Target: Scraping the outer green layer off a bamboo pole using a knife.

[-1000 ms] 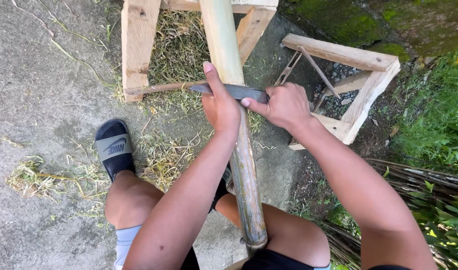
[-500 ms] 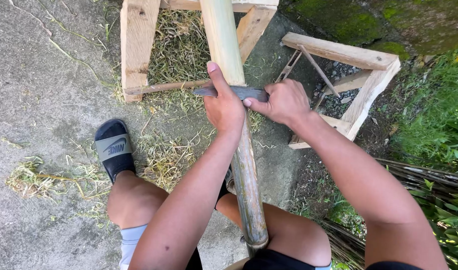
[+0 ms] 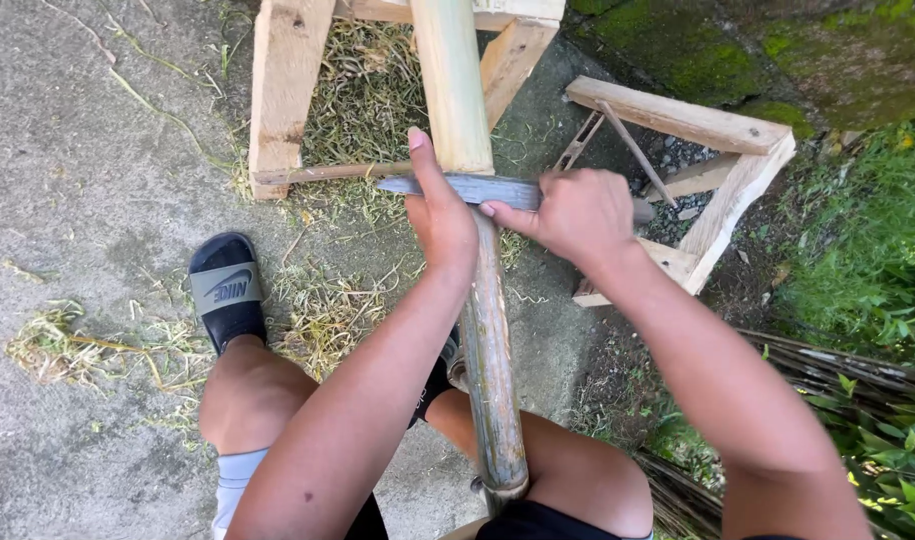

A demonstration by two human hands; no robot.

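A long bamboo pole [image 3: 455, 90] runs from between my knees up over a wooden frame [image 3: 287, 90]. Its upper part is pale, its lower part [image 3: 492, 380] darker and greenish. A grey metal blade [image 3: 477, 188] lies crosswise on the pole. My right hand [image 3: 577, 215] grips the blade's handle end on the right. My left hand [image 3: 439, 210] rests on the pole, with its fingers pressed on the blade's back near the tip.
A second wooden frame [image 3: 717, 190] lies tipped at the right. Bamboo shavings [image 3: 327, 310] litter the concrete ground. My left foot in a black slipper [image 3: 227, 290] stands at the left. Thin sticks [image 3: 827, 370] and green plants [image 3: 867, 260] line the right side.
Both hands and the blade have slid slightly toward me, down the pole. The grip of each hand is unchanged.
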